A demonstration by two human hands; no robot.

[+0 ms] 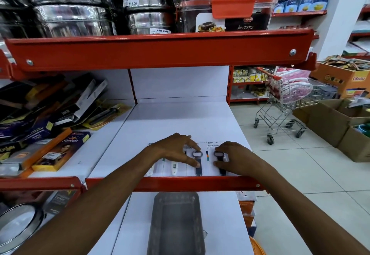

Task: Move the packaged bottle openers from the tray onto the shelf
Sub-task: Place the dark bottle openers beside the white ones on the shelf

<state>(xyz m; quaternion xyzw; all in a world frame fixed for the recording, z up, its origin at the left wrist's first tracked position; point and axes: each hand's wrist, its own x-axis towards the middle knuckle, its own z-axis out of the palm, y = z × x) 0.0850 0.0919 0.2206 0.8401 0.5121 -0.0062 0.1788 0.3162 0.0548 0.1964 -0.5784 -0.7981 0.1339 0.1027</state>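
Nearly done: tray (176, 224) on the lower shelf looks empty, four packaged bottle openers (198, 162) lie along the shelf (180, 122) front edge, left hand (174, 148) and right hand (232, 156) loosely spread, fingertips pressing the two rightmost packs, gripping nothing.

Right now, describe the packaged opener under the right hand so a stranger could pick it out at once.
Find the white shelf with the red front lip, below the steel tins. Along its front edge lies a row of flat white-carded bottle openers; take the one at the far right end, under the right hand. It has a dark handle like its left neighbour, while the two further left are white.
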